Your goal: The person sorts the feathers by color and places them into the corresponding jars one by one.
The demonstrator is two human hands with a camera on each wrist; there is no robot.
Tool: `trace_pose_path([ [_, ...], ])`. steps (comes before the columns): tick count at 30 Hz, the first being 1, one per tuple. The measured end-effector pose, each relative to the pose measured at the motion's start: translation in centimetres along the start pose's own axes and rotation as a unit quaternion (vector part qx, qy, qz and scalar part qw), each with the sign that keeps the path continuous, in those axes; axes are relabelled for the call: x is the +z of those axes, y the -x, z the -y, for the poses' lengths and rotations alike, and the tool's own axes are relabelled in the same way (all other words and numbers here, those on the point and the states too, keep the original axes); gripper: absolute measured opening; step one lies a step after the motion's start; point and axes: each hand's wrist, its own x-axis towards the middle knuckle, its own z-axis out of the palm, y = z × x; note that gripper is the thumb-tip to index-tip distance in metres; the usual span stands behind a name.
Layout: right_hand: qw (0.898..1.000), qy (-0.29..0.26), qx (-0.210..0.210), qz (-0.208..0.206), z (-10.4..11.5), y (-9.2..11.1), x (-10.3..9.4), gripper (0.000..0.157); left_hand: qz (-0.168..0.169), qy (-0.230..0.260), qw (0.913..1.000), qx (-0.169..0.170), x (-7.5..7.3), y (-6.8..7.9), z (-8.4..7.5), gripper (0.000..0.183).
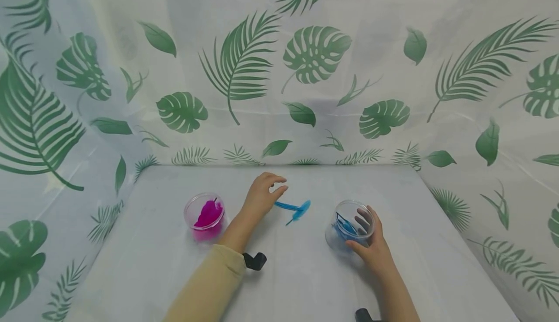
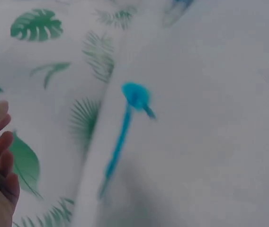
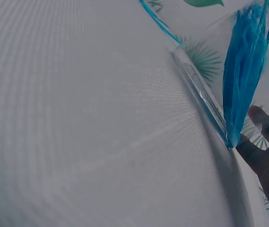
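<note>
My right hand [image 1: 373, 244] grips a clear jar [image 1: 330, 239] from its right side, thumb in front and fingers behind. Inside that jar lie blue feathers [image 3: 243, 75], bunched together in the right wrist view. Over the back middle of the table, my left hand [image 1: 262, 193] holds nothing, its fingers bent and its thumb apart. Just right of its fingertips, a blue feather [image 1: 300, 211] with a long thin blue strip [image 1: 286, 206] lies on the table; in the left wrist view the feather [image 2: 135, 96] appears blurred.
A second clear jar [image 1: 187, 215] with magenta feathers [image 1: 209, 213] inside stands left of my left forearm. The white table [image 1: 288, 283] ends at a leaf-patterned sheet [image 1: 257, 137] behind it and at the sides. Black wrist mounts [image 1: 255, 261] sit on both arms.
</note>
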Motion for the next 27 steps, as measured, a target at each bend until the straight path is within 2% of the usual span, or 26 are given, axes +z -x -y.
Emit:
trace_pose_path([
  [3, 1.0, 0.0, 0.002, 0.001, 0.1, 0.0, 0.0, 0.115, -0.01, -0.023, 0.9992, -0.031, 0.6, 0.7, 2.0, 0.027],
  [6, 1.0, 0.003, 0.001, -0.002, 0.1, 0.0, 0.0, 0.115, -0.016, -0.051, 0.9975, -0.045, 1.3, 1.3, 3.9, 0.027],
  [10, 1.0, -0.001, -0.008, -0.004, 0.1, 0.0, 0.1, 0.115, -0.013, -0.058, 0.9962, -0.064, 2.1, 1.8, 5.5, 0.031],
  [15, 1.0, 0.001, -0.013, -0.005, 0.2, 0.0, 0.1, 0.115, 0.015, -0.053, 0.9947, -0.087, 2.6, 2.1, 6.4, 0.036],
  [23, 1.0, 0.005, 0.0, -0.003, 0.4, 0.0, 0.0, 0.116, 0.013, -0.075, 0.995, -0.065, 3.1, 2.1, 7.1, 0.012],
  [27, 1.0, 0.003, -0.001, -0.001, 0.5, 0.0, 0.0, 0.116, 0.006, -0.077, 0.9953, -0.058, 3.2, 2.2, 7.2, 0.007],
])
